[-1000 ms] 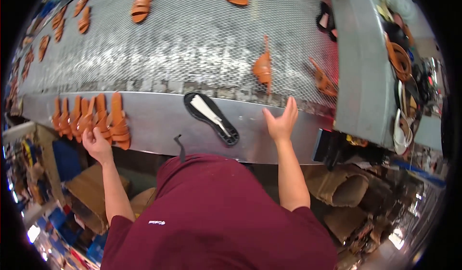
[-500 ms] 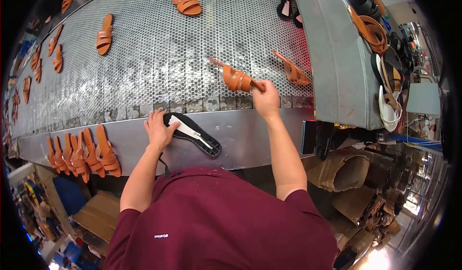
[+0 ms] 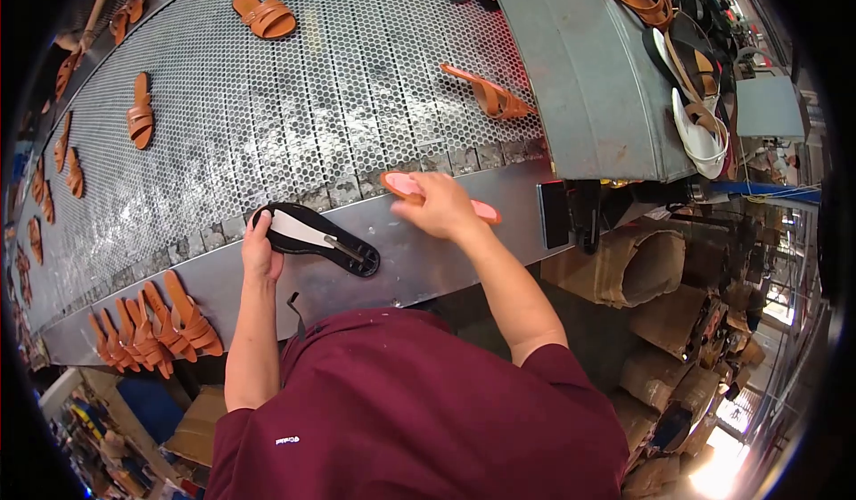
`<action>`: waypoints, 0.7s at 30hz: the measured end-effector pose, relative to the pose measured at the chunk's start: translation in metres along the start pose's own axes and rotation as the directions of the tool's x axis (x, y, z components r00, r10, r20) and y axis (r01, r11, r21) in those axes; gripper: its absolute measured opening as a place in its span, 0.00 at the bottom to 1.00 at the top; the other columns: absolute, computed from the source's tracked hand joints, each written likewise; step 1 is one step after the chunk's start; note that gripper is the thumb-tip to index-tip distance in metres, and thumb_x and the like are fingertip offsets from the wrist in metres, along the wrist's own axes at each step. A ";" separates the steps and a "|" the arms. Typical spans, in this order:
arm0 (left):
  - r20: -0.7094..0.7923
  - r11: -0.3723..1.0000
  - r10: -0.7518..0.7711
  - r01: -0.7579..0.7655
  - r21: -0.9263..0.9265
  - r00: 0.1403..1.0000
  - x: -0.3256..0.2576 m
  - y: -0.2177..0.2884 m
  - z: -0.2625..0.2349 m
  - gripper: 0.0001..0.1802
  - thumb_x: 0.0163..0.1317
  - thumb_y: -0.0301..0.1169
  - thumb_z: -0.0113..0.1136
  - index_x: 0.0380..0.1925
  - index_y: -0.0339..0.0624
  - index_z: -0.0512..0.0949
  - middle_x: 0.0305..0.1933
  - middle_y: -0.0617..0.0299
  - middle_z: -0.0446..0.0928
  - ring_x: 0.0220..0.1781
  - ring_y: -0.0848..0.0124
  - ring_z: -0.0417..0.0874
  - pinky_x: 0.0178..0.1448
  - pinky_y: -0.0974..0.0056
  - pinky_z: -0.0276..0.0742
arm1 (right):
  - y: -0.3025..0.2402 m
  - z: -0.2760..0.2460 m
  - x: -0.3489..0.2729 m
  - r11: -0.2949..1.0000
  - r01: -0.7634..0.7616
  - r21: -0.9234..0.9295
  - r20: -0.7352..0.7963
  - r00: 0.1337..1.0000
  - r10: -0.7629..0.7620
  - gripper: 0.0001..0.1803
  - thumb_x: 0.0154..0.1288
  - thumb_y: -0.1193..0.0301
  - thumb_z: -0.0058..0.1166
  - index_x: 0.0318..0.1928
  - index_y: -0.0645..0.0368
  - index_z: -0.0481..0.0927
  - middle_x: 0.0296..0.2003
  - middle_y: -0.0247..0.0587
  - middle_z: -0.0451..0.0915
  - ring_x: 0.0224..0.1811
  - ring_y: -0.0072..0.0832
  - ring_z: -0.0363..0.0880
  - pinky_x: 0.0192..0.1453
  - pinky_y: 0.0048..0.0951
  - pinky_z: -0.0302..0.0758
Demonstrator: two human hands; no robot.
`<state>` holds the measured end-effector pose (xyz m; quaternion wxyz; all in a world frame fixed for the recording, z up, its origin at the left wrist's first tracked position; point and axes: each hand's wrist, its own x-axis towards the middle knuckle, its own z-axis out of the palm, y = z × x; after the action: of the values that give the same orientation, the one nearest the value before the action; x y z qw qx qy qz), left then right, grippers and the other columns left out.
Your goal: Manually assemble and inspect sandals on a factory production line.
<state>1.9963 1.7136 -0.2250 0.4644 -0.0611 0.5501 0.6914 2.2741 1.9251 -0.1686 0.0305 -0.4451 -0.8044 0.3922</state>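
Note:
My left hand is closed around the heel end of a black shoe sole, its thumb on top. A white strip and a narrow metal shank run along the middle of the sole. Just right of it, above the steel ledge, my right hand is curled over the middle of a brown sandal. The sandal is turned over, with its pink underside facing up; its straps are out of sight and my hand hides its midsection. Beyond it, another brown sandal lies tilted on the metal mesh conveyor.
Several brown sandals stand in a row on the ledge at left. More sandals lie spread over the conveyor. A grey metal housing borders it at right, with shoes on top. Cardboard boxes stand below at right.
My right hand has brought the brown sandal nearer, from over the mesh to the ledge, and turned it underside up. My left hand now grips the black sole and has shifted slightly left.

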 end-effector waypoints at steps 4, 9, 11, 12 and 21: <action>-0.004 0.984 -0.028 0.027 -0.177 1.000 0.012 -0.014 -0.016 0.11 0.70 0.32 0.54 0.48 0.42 0.76 0.45 0.61 0.81 0.47 0.65 0.82 0.55 0.58 0.78 | 0.020 0.004 -0.031 0.959 0.182 -0.217 0.010 0.983 -0.184 0.39 0.50 0.54 0.68 0.63 0.53 0.71 0.61 0.47 0.69 0.64 0.47 0.67 0.66 0.43 0.68; 0.055 0.958 -0.119 0.129 -0.257 0.991 0.015 -0.016 -0.006 0.13 0.71 0.34 0.51 0.49 0.40 0.76 0.48 0.57 0.81 0.49 0.60 0.82 0.58 0.54 0.77 | 0.080 -0.008 -0.062 0.969 0.027 -0.246 0.008 1.000 -0.026 0.35 0.54 0.62 0.65 0.63 0.54 0.71 0.63 0.48 0.69 0.65 0.47 0.66 0.66 0.44 0.68; 0.079 0.958 -0.143 0.158 -0.240 0.987 0.012 -0.011 0.005 0.14 0.71 0.35 0.50 0.50 0.39 0.76 0.49 0.55 0.80 0.51 0.59 0.81 0.60 0.53 0.76 | 0.109 0.008 -0.062 0.973 0.114 -0.203 -0.025 0.992 -0.121 0.27 0.56 0.71 0.58 0.59 0.54 0.75 0.56 0.48 0.75 0.60 0.49 0.71 0.63 0.45 0.70; 0.116 0.958 -0.135 0.159 -0.237 0.984 0.011 -0.010 0.009 0.15 0.71 0.35 0.50 0.51 0.39 0.76 0.49 0.55 0.80 0.52 0.59 0.80 0.60 0.53 0.75 | 0.106 0.010 -0.061 0.975 0.119 -0.190 -0.006 0.993 -0.122 0.27 0.56 0.71 0.58 0.59 0.54 0.75 0.56 0.48 0.75 0.60 0.49 0.71 0.63 0.45 0.70; 0.306 0.982 -0.114 0.153 -0.108 0.945 0.018 -0.016 0.062 0.25 0.71 0.37 0.50 0.65 0.42 0.64 0.56 0.53 0.77 0.57 0.60 0.77 0.64 0.55 0.71 | 0.045 0.015 -0.044 0.677 -0.300 0.673 0.266 0.951 0.157 0.13 0.62 0.77 0.57 0.48 0.61 0.81 0.34 0.35 0.85 0.36 0.22 0.81 0.41 0.26 0.77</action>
<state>2.0240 1.7742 -0.2225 0.5830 -0.0234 0.4221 0.6938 2.3255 1.8963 -0.1954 0.0736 -0.4581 -0.5298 0.7100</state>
